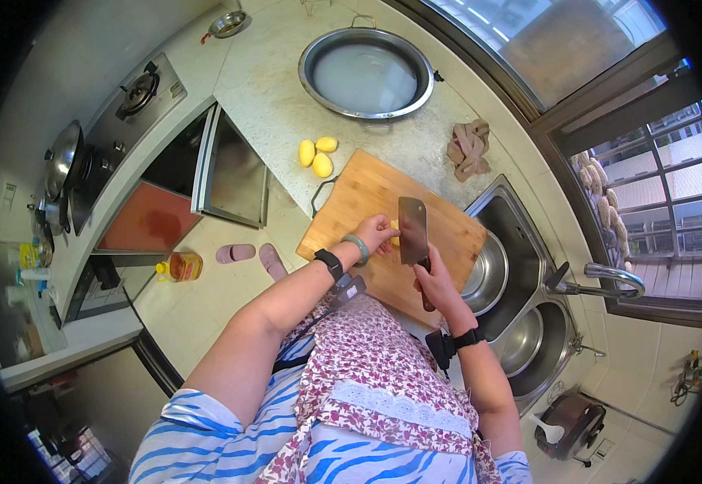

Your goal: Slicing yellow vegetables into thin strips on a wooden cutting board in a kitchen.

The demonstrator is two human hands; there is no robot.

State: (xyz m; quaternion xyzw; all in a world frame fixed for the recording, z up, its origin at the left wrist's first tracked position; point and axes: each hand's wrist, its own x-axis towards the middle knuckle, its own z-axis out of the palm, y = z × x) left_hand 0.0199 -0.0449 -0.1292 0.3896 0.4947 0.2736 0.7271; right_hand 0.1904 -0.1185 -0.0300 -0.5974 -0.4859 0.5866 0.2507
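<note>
My right hand [437,275] is closed around the dark handle of a cleaver [413,233], whose blade stands over a wooden cutting board [351,187]. Just left of the blade, my left hand [377,235] has its fingertips bent against a yellow piece of peeled potato [394,233] on the board. The blade hides part of that piece, so a cut in it cannot be made out. Several peeled potatoes [322,164] lie on the countertop beyond the board's upper left corner.
A large metal basin [305,78] of cloudy liquid stands on the far counter. A crumpled cloth [469,148] lies right of the board. The board's right edge overhangs a double sink [523,242] with metal bowls and a faucet [614,281]. A cabinet door [236,175] hangs open at left.
</note>
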